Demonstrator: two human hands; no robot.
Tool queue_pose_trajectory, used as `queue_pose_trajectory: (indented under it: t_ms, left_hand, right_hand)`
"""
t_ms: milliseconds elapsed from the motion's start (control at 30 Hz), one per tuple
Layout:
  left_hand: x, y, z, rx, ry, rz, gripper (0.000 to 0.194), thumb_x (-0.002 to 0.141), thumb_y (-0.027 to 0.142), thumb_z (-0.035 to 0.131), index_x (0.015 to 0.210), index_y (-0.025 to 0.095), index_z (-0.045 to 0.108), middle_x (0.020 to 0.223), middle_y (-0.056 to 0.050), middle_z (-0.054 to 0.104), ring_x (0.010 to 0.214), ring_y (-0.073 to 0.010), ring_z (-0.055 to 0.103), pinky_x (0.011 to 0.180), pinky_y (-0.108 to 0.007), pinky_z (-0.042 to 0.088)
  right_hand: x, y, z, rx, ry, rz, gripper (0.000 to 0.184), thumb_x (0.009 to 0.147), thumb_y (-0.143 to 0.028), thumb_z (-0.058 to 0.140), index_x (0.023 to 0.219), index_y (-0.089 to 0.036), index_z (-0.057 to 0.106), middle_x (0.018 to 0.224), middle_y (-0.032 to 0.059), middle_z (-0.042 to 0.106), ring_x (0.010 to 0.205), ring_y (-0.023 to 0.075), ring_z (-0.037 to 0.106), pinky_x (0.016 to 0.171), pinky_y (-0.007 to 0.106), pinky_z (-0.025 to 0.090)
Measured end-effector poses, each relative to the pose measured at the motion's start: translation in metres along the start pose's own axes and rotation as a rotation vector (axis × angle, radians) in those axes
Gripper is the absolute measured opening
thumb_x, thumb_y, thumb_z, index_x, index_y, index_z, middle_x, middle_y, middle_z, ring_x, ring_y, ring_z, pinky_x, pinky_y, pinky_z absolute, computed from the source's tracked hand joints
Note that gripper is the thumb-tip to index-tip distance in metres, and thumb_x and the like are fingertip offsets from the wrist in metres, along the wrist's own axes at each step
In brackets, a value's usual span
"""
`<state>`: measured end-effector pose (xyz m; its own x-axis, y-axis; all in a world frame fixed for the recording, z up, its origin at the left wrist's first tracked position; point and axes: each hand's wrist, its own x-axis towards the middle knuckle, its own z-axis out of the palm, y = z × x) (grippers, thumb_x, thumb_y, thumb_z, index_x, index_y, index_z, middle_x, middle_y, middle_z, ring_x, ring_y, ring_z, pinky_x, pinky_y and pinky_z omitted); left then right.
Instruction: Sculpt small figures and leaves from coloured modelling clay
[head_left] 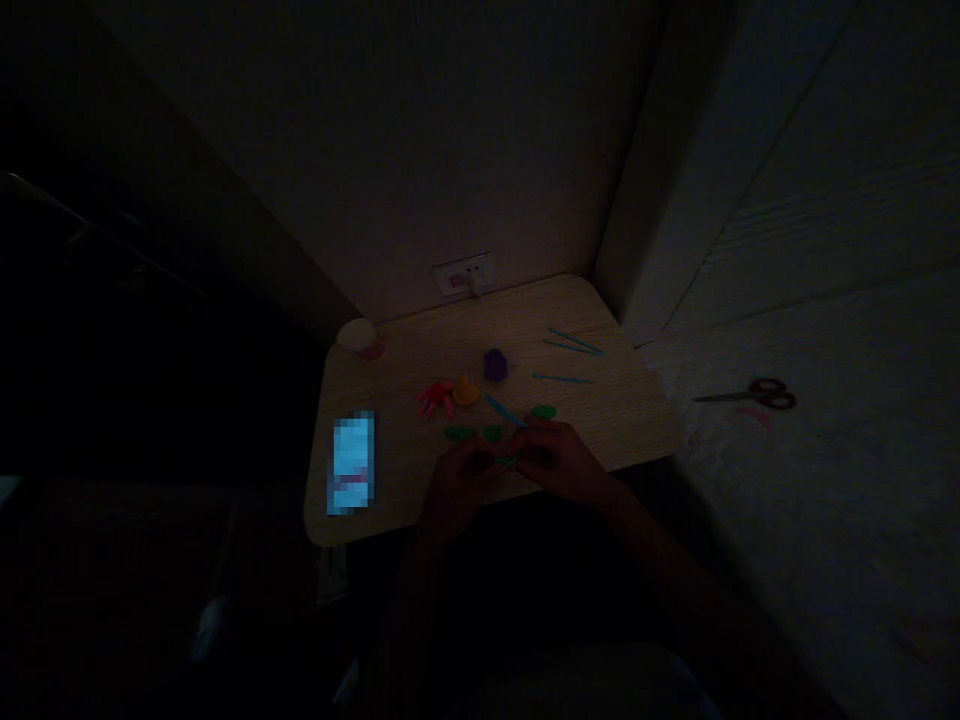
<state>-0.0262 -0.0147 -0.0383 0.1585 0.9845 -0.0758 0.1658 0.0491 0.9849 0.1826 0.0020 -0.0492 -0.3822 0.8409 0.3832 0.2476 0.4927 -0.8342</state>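
At the front edge of the small wooden table, my left hand (459, 485) and my right hand (564, 458) meet with curled fingers. Between their fingertips is a small green piece of clay (507, 460), mostly covered and dim. Just beyond them lie more green clay pieces (460, 433), with another green lump (544, 411) by my right knuckles. A blue clay knife (504, 409) points away from my right hand; whether it touches the fingers is hard to see. Further back sit a red crab-like clay figure (437, 398), an orange lump (465, 391) and a purple lump (495, 365).
Several thin blue sticks (562, 378) lie on the table's (420, 345) right side. A lit phone (352, 463) is at the left, with a tipped cup (361, 339) behind it. Scissors (750, 394) rest on the pale surface at right. A wall socket (463, 274) is at the back.
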Motion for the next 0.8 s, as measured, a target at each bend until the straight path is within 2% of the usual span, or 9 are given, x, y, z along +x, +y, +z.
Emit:
queue_pose_trajectory:
  t_ms: [133,233,433,533,633,800]
  left_hand:
    - [0.004,-0.005,0.004,0.024,0.018,0.068,0.017,0.077,0.033,0.084,0.082,0.02,0.073,0.08,-0.002,0.073,0.076,-0.0182,0.068,0.073,-0.027,0.053]
    - [0.005,-0.008,0.005,0.069,0.026,0.141,0.016,0.079,0.033,0.083,0.08,0.02,0.073,0.081,-0.002,0.073,0.076,-0.0184,0.068,0.073,-0.027,0.054]
    - [0.008,-0.009,0.001,0.186,-0.058,0.232,0.022,0.082,0.031,0.082,0.103,0.024,0.081,0.1,-0.007,0.081,0.092,-0.0233,0.074,0.088,-0.035,0.057]
    - [0.011,-0.011,0.0,0.19,-0.028,0.276,0.01,0.085,0.031,0.081,0.093,0.025,0.084,0.093,-0.007,0.082,0.088,-0.0234,0.075,0.086,-0.036,0.057]
    - [0.013,-0.014,0.0,0.155,0.031,0.235,0.007,0.082,0.031,0.082,0.085,0.024,0.083,0.086,-0.006,0.081,0.081,-0.0219,0.074,0.079,-0.033,0.057]
    - [0.015,-0.013,0.002,0.075,0.111,0.111,0.015,0.076,0.036,0.084,0.078,0.022,0.08,0.08,-0.005,0.079,0.077,-0.021,0.073,0.074,-0.03,0.057]
  right_hand:
    - [-0.001,0.001,-0.004,0.022,-0.033,0.024,0.02,0.094,-0.04,0.076,0.105,-0.023,0.077,0.088,0.0029,0.069,0.074,0.0168,0.063,0.068,0.029,0.05]
    - [-0.001,0.005,-0.003,-0.006,-0.029,0.024,0.023,0.097,-0.044,0.073,0.098,-0.022,0.078,0.084,0.0029,0.069,0.074,0.0168,0.064,0.069,0.029,0.05]
    - [-0.003,0.012,0.001,-0.043,-0.006,0.02,0.026,0.102,-0.044,0.065,0.094,-0.023,0.079,0.084,0.0045,0.074,0.08,0.0199,0.068,0.073,0.031,0.052]
    - [-0.003,0.012,0.001,-0.051,-0.006,0.026,0.025,0.103,-0.041,0.064,0.094,-0.023,0.08,0.085,0.0051,0.075,0.08,0.0202,0.069,0.075,0.032,0.053]
    - [-0.002,0.01,0.001,-0.03,0.003,0.035,0.025,0.103,-0.039,0.064,0.093,-0.023,0.08,0.085,0.0051,0.076,0.081,0.0201,0.069,0.077,0.032,0.054]
    - [-0.002,0.013,0.0,0.007,0.09,0.072,0.02,0.1,-0.04,0.068,0.099,-0.024,0.079,0.087,0.0045,0.076,0.08,0.0197,0.069,0.074,0.033,0.054]
